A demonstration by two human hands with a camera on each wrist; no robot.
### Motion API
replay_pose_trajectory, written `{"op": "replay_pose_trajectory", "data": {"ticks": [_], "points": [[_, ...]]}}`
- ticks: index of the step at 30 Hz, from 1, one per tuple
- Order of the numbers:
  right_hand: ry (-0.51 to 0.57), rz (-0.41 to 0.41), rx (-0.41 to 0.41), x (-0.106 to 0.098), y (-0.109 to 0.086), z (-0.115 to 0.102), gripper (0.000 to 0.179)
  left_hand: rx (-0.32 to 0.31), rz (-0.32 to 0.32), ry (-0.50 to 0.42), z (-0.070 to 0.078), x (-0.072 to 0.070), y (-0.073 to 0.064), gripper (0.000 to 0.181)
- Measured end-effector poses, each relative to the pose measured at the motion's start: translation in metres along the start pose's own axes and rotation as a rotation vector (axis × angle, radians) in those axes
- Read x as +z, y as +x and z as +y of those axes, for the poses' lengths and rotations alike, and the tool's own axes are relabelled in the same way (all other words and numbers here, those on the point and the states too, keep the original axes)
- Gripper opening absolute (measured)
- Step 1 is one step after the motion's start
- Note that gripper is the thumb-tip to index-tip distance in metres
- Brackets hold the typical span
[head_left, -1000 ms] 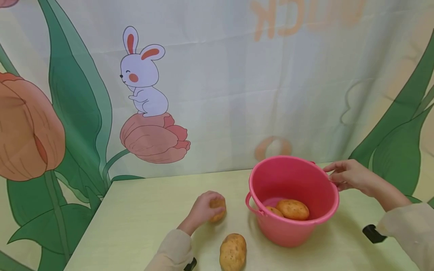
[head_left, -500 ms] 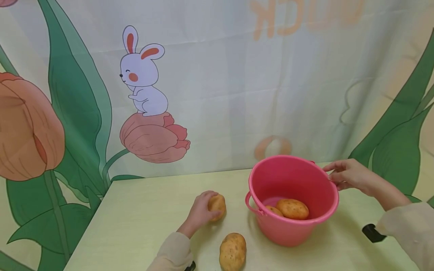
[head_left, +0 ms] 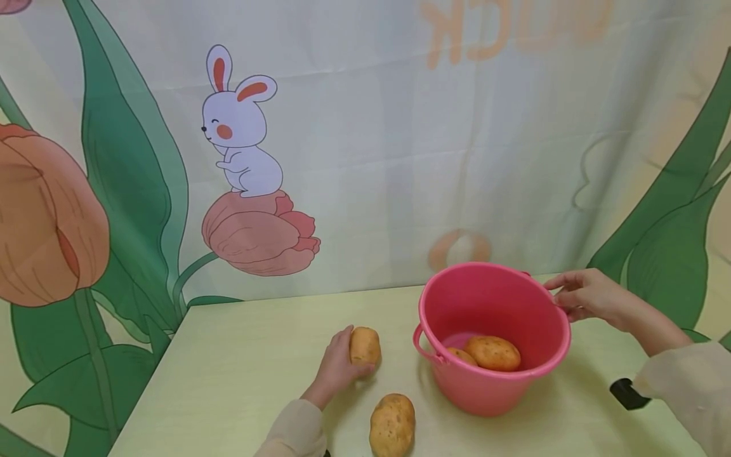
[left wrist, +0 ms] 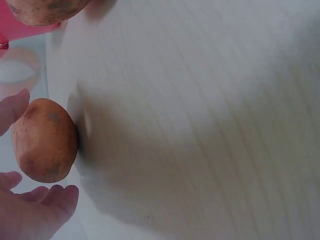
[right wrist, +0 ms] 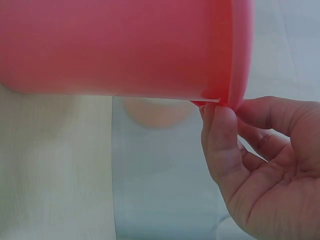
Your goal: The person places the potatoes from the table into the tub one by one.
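Note:
My left hand [head_left: 335, 368] is at a potato [head_left: 365, 346] on the table, thumb and fingers on opposite sides of it. In the left wrist view a gap shows between the lower fingers [left wrist: 60, 200] and that potato [left wrist: 46, 141], while the thumb side overlaps its edge. With thumb and fingers my right hand [head_left: 596, 298] pinches the rim of a pink bucket [head_left: 480, 393]; the right wrist view shows the same grip at the bucket's lip [right wrist: 240, 55]. Inside the bucket lie a potato [head_left: 493, 353] and another [head_left: 461, 355], partly hidden by the near wall.
Another potato [head_left: 392, 424] lies on the table [head_left: 228, 374] nearer to me, left of the bucket. A loop handle [head_left: 424, 346] sticks out from the bucket's left side. Behind the table hangs a printed curtain [head_left: 365, 158] with a rabbit and tulips.
My left hand has shifted slightly left and its fingers have come off the top of the potato, so more of the potato shows. The right hand and bucket stay put.

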State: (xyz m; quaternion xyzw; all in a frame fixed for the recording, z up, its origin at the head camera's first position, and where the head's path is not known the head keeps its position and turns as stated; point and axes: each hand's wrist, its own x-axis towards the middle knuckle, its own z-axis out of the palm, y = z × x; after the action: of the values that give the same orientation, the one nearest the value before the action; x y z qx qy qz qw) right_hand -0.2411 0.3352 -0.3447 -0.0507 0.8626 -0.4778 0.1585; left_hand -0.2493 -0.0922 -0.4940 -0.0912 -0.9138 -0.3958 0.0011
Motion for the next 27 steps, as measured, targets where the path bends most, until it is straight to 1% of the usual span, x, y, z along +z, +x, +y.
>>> {"op": "replay_pose_trajectory", "data": {"ticks": [2,7,13,18,27], "points": [[-0.002,-0.001,-0.003,0.000,0.000,0.000,0.046,-0.021,0.011,-0.009,-0.001,0.001,0.000,0.086],[-0.004,0.000,-0.010,-0.001,0.001,0.001,0.046,-0.049,0.045,-0.019,-0.002,0.004,0.001,0.086],[0.001,-0.004,-0.013,-0.001,0.002,0.002,0.046,-0.082,0.089,0.010,-0.002,0.005,0.002,0.075],[0.000,-0.002,-0.012,-0.001,0.002,0.002,0.047,-0.090,0.107,0.022,-0.002,0.003,0.001,0.064],[-0.008,0.003,-0.009,0.000,0.002,0.001,0.046,-0.075,0.131,0.061,0.001,-0.008,0.003,0.057]]}}
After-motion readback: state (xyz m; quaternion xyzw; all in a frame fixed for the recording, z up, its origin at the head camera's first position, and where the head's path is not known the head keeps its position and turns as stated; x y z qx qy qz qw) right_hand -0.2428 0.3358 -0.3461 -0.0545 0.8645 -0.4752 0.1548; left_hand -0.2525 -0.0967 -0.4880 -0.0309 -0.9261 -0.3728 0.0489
